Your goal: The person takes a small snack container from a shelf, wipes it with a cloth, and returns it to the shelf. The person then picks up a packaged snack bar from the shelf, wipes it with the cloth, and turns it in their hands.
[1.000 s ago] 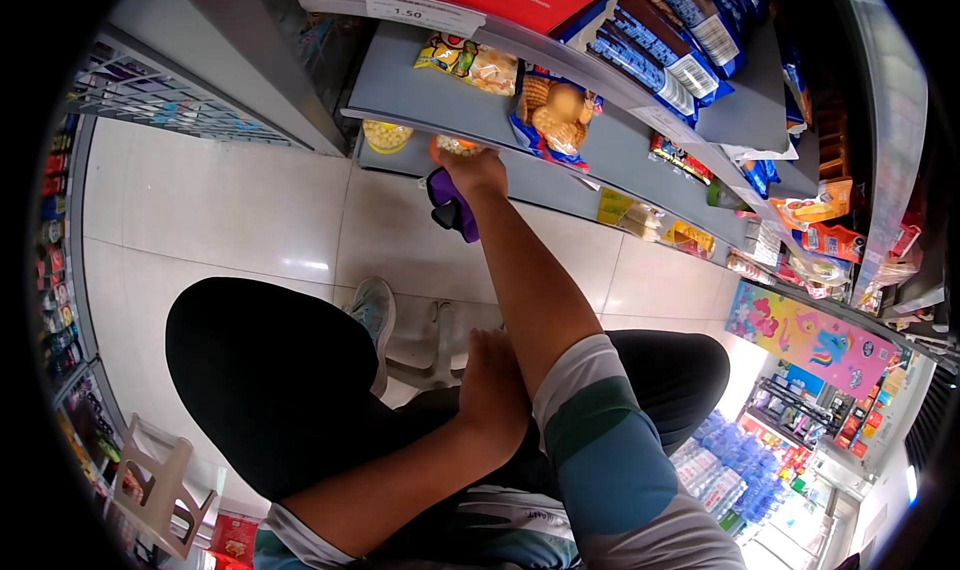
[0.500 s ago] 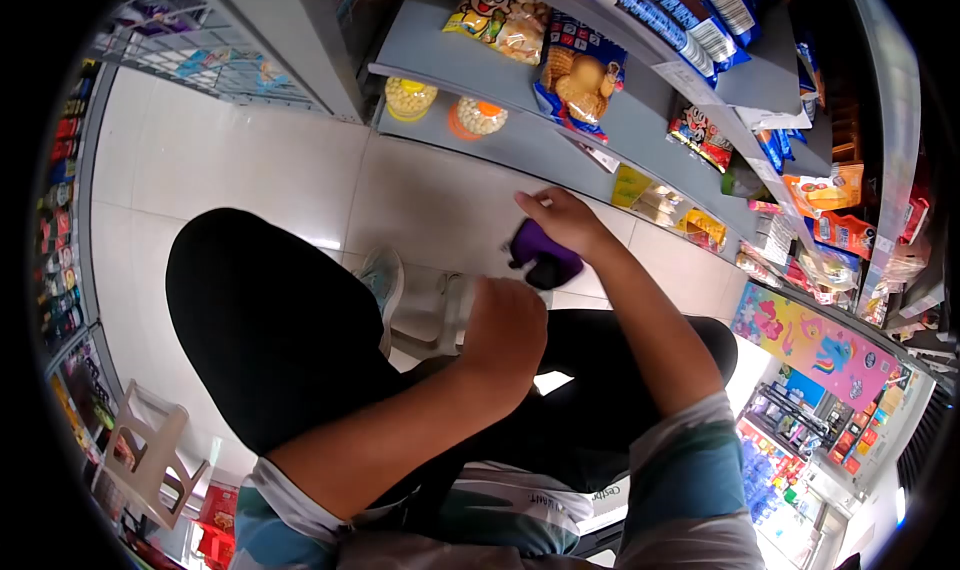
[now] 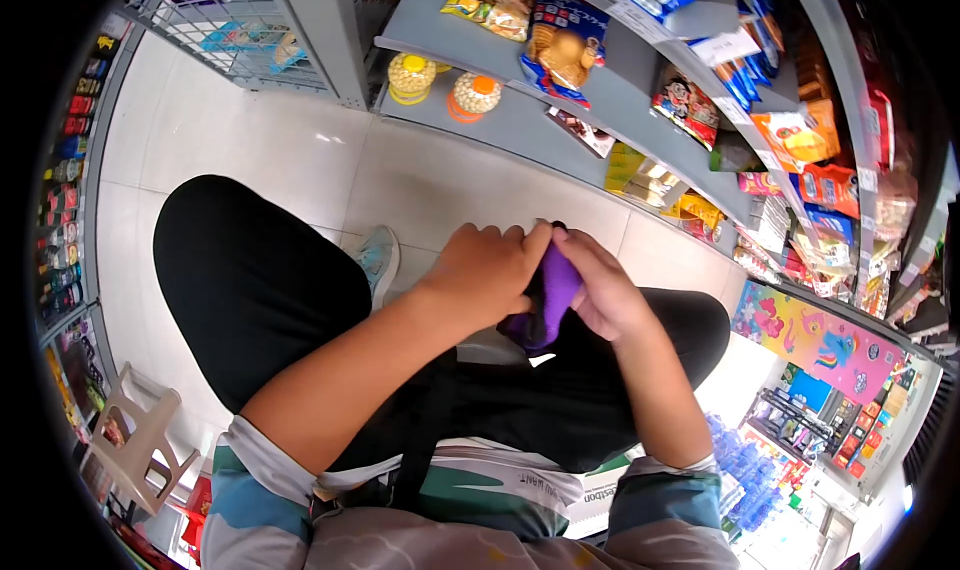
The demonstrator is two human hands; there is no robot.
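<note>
The left hand (image 3: 480, 270) and right hand (image 3: 605, 288) are gripping a soft purple-and-black fabric item (image 3: 560, 282) between them. Beyond, a yellow-lidded clear jar (image 3: 411, 76) and orange-lidded clear jar (image 3: 474, 96) are standing near the grey metal lower shelf's (image 3: 518, 120) left end.

Floor (image 3: 420, 175): pale, glossy tiles, light reflecting on the surface. Shelves (image 3: 490, 135): grey, stocked with packaged snacks, running along the far side. Wire rack (image 3: 235, 45): upper left, beside a grey post (image 3: 325, 40). Stool (image 3: 135, 440): beige, lower left. Poster (image 3: 815, 340): pink and yellow, right side. Bright light enters at lower right.
</note>
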